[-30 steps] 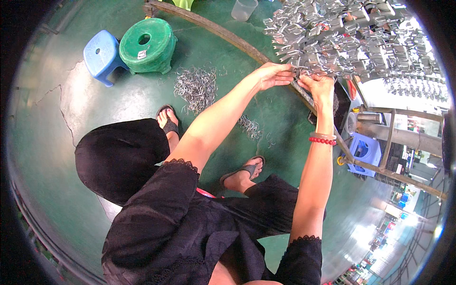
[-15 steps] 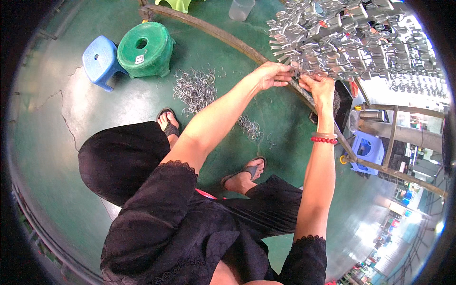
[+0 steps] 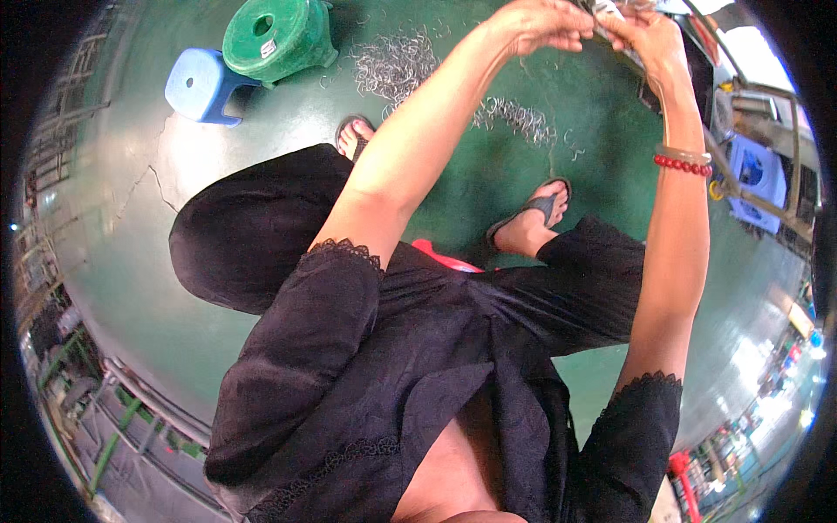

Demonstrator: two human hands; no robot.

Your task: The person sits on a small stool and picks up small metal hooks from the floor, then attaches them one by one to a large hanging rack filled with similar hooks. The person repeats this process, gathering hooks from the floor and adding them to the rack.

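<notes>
At the top edge, my left hand (image 3: pixel 542 26) has its fingers curled and its thumb and fingertips close together. Whatever they hold is too small to make out. Just right of it, my right hand (image 3: pixel 654 39) pinches a small shiny metal piece (image 3: pixel 608 10), partly cut off by the edge of view. Both arms stretch far forward, and the two hands are nearly touching. A red bead bracelet (image 3: pixel 683 166) circles my right wrist.
Curled metal bits (image 3: pixel 397 68) lie scattered on the green floor, with a second patch (image 3: pixel 519 120) nearby. A green stool (image 3: pixel 283 44) and a blue stool (image 3: pixel 199 85) stand at far left. A blue-violet plastic stool (image 3: pixel 757 179) sits at right beside a frame.
The view has tipped downward and left, so the hands now sit at the top edge. The rows of hanging metal pieces have mostly left the view. Both hands stay close together.
</notes>
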